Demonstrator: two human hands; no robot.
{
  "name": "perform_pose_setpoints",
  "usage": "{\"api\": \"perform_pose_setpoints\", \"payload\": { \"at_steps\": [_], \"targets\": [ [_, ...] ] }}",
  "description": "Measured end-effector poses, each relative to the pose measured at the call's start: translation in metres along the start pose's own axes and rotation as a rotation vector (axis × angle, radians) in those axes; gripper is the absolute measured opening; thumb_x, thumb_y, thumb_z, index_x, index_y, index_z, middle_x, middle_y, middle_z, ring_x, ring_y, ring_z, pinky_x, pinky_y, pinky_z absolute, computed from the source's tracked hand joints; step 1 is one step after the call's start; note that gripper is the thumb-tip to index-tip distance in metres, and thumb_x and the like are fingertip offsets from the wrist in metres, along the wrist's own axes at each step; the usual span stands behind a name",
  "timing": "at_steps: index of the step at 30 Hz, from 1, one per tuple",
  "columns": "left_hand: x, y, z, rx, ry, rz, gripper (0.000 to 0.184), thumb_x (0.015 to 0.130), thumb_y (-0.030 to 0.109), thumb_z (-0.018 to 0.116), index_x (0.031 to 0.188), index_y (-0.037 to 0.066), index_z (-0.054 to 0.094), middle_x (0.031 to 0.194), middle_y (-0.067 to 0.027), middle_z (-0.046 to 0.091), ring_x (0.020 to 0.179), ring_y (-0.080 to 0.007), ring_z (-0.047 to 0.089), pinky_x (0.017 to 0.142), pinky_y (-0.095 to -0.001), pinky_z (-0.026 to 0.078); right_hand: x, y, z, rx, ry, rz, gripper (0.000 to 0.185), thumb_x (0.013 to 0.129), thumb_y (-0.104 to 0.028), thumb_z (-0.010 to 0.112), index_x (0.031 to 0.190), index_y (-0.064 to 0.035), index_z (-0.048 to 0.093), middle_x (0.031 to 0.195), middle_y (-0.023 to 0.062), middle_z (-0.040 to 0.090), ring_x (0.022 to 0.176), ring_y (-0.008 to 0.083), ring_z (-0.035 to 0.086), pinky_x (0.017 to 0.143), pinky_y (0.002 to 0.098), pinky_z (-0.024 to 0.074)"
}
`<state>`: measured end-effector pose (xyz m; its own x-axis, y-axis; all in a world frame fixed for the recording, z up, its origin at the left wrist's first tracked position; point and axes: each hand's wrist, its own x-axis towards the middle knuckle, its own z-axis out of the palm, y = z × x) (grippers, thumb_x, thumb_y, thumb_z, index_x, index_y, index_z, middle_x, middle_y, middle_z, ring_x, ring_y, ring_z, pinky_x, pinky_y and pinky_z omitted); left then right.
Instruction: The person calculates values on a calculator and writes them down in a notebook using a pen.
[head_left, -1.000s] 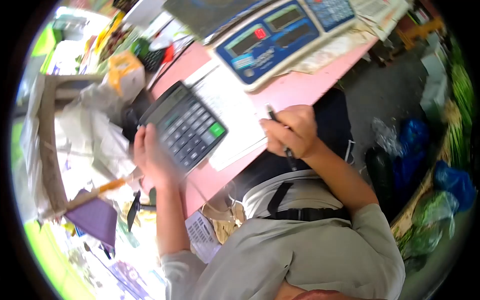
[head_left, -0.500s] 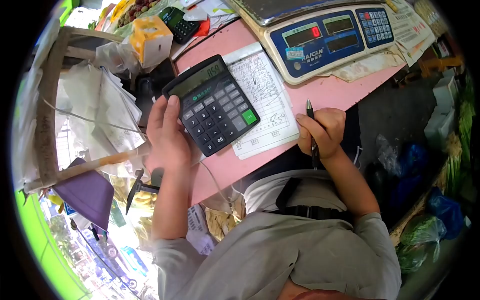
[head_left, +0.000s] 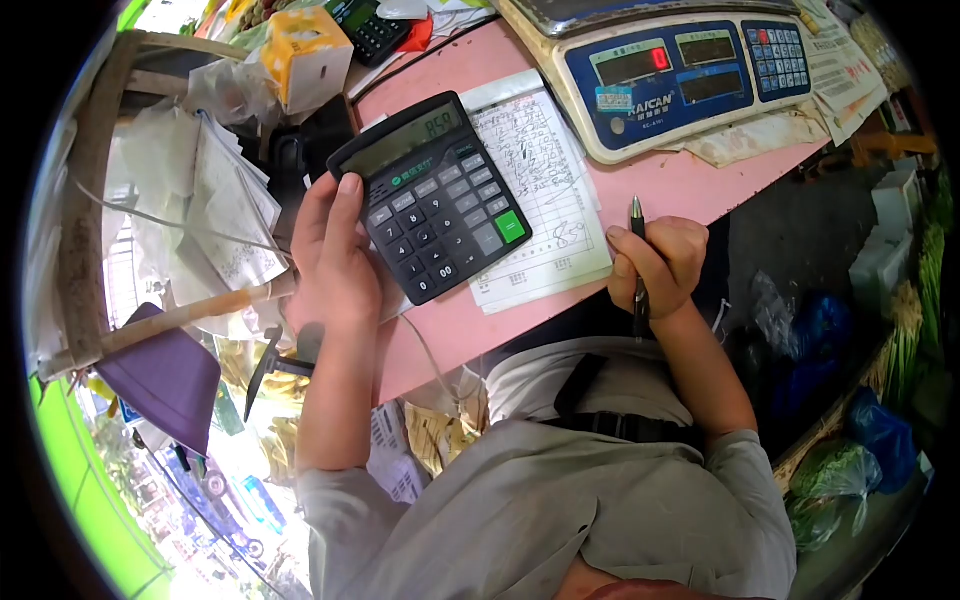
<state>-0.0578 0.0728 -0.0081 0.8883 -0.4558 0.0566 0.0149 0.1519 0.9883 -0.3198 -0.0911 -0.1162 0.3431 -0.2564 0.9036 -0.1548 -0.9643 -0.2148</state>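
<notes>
My left hand (head_left: pixel 340 255) is closed on the left edge of a black calculator (head_left: pixel 430 200), its thumb on the front beside the display, which seems to read 859. The calculator is tilted and covers part of a handwritten notepad (head_left: pixel 530 180) that lies on the pink table. My right hand (head_left: pixel 662 262) is closed around a black pen (head_left: pixel 640 290), just off the table's near edge. The pen's tip points away from my body, clear of the paper. Rows of figures and a larger scribble near the bottom show on the sheet.
A blue-fronted weighing scale (head_left: pixel 655 85) stands at the back of the pink table (head_left: pixel 640 185), its display lit red. A second calculator (head_left: pixel 372 28) and a yellow-and-white box (head_left: pixel 305 60) are at the back left. Papers hang by a wooden frame (head_left: pixel 95 200). Bagged greens (head_left: pixel 835 475) lie at the lower right.
The table, scale and notepad sit slightly farther right and higher in view. Both hands keep their hold on the calculator and the pen; no other clear change.
</notes>
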Motion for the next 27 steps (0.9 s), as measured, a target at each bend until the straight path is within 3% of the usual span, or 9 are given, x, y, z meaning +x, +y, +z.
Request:
{"api": "perform_pose_setpoints", "payload": {
  "at_steps": [22, 24, 27],
  "targets": [
    [0.005, -0.005, -0.007, 0.000, -0.052, -0.015, 0.015, 0.107, 0.010, 0.070, 0.118, -0.001, 0.072, 0.098, -0.0025, 0.075, 0.081, -0.0044, 0.066, 0.071, -0.0175, 0.050, -0.002, 0.002, 0.000, 0.009, -0.014, -0.002, 0.027, 0.082, -0.016, 0.077, 0.110, -0.0162, 0.080, 0.102, 0.0018, 0.059, 0.087, 0.0225, 0.060, 0.082, 0.0369, 0.0500],
    [0.007, -0.009, -0.014, 0.037, -0.096, -0.015, 0.027, 0.106, 0.016, 0.074, 0.125, -0.003, 0.072, 0.110, -0.0057, 0.076, 0.095, -0.0091, 0.068, 0.083, -0.0216, 0.050, -0.001, 0.002, 0.000, 0.005, -0.011, -0.005, 0.027, 0.084, -0.016, 0.077, 0.110, -0.0161, 0.080, 0.102, 0.0018, 0.059, 0.087, 0.0224, 0.060, 0.082, 0.0367, 0.0500],
    [0.010, -0.013, -0.021, 0.119, -0.075, -0.020, 0.027, 0.106, 0.017, 0.074, 0.126, -0.003, 0.073, 0.109, -0.0040, 0.076, 0.094, -0.0069, 0.066, 0.082, -0.0206, 0.048, -0.001, 0.001, 0.000, -0.004, -0.010, -0.007, 0.025, 0.086, -0.018, 0.077, 0.111, -0.0160, 0.080, 0.103, 0.0018, 0.059, 0.087, 0.0222, 0.060, 0.083, 0.0366, 0.0498]
  ]
}}
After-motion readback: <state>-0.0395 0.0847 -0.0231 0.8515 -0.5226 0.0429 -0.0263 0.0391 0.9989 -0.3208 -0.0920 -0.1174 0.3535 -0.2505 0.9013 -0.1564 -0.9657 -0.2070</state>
